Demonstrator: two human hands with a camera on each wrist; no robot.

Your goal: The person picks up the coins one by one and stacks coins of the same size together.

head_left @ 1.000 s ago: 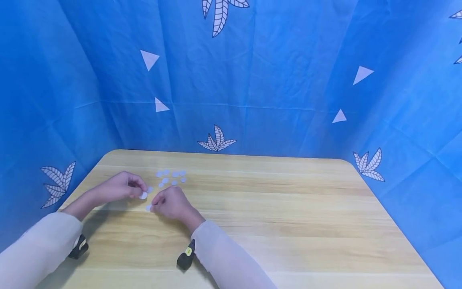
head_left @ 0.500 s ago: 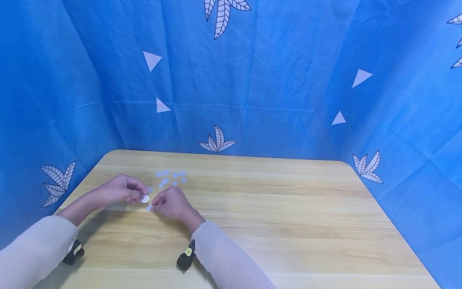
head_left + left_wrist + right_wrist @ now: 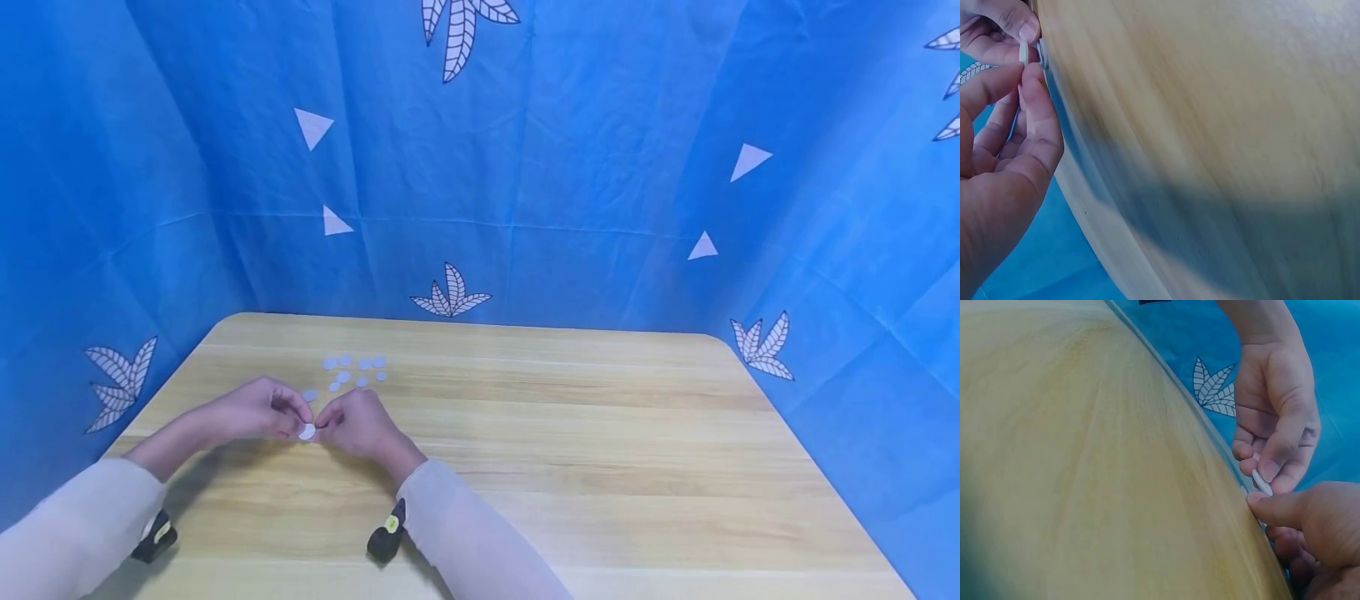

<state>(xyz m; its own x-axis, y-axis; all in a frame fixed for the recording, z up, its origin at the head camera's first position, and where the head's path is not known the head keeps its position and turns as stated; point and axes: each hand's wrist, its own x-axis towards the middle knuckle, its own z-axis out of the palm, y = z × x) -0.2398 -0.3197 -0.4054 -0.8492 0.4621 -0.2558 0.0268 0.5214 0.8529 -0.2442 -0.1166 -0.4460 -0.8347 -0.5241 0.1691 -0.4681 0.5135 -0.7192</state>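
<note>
My left hand point(image 3: 258, 410) pinches a pale round coin point(image 3: 307, 431) between thumb and fingertips. In the left wrist view this coin point(image 3: 1024, 52) is tilted edge-on. Close against it is my right hand point(image 3: 362, 425), low over the table with its thumb and fingers curled inward. Another grey coin edge point(image 3: 1042, 54) shows just beyond the held one, by the right fingertips. The right wrist view has both hands meeting at the coin point(image 3: 1262, 482), the right thumb point(image 3: 1259, 497) right beside it. Whatever lies between the right fingers is mostly hidden.
A single coin point(image 3: 311, 395) lies just beyond the hands on the wooden table point(image 3: 600, 450). Farther back, several loose coins point(image 3: 343, 377) of differing sizes lie flat. Blue printed cloth point(image 3: 570, 167) hangs behind and at both sides.
My left hand has moved toward me and slightly right with its coin, reaching the right fingertips. The coin by the right fingers is now covered. My right hand has stayed put.
</note>
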